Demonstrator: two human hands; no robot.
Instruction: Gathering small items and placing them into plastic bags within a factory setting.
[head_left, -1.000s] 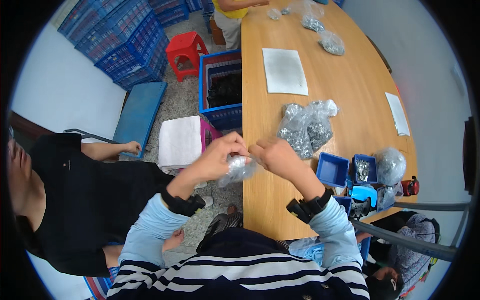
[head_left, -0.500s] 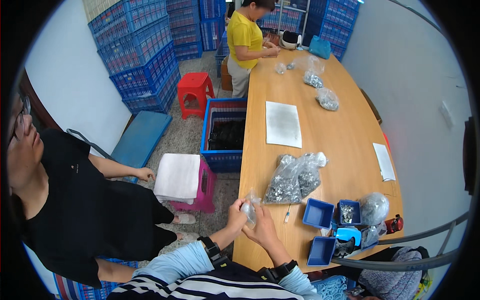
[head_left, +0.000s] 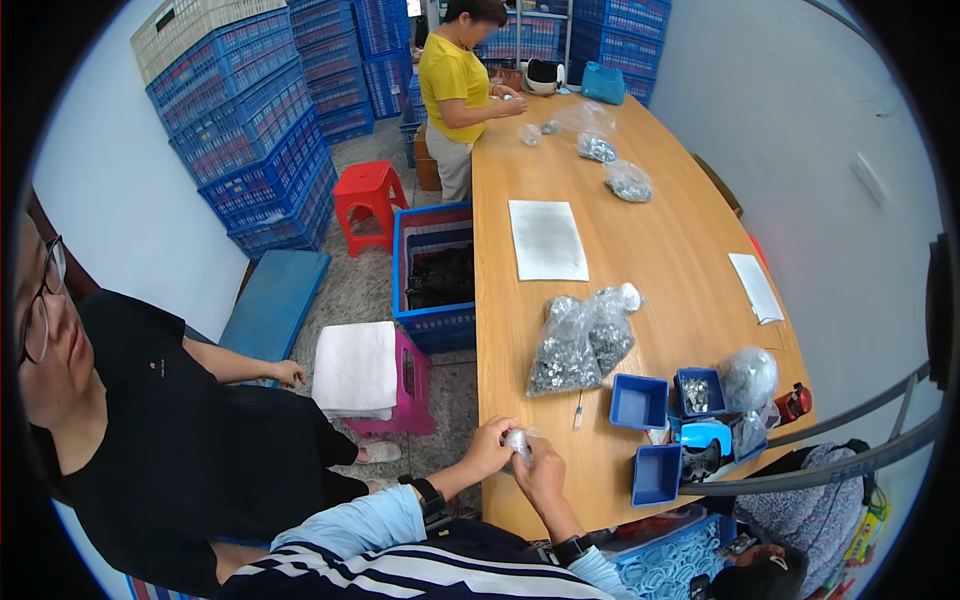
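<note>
Over the near left edge of the wooden table (head_left: 560,490), my left hand (head_left: 490,448) and my right hand (head_left: 541,474) are closed together on a small clear plastic bag (head_left: 517,441). What the bag contains is too small to make out. Beyond my hands lie larger clear bags of small metal parts (head_left: 570,352). A thin blue-and-white tool (head_left: 578,412) rests on the table between those bags and a blue bin (head_left: 639,402). Another blue bin (head_left: 700,393) holds small shiny metal pieces, and a third blue bin (head_left: 656,475) stands nearer to me.
At my left stands a person in black (head_left: 150,440); a person in yellow (head_left: 455,85) works at the table's far end. A cloth-topped pink stool (head_left: 412,385), a blue crate (head_left: 435,325) and a red stool (head_left: 367,190) line the left side. A curved grey bar (head_left: 800,480) crosses the right.
My hands have moved slightly lower and to the right in view, and the small bag looks more gathered between my fingers. The whole view has shifted, with the person in black appearing nearer.
</note>
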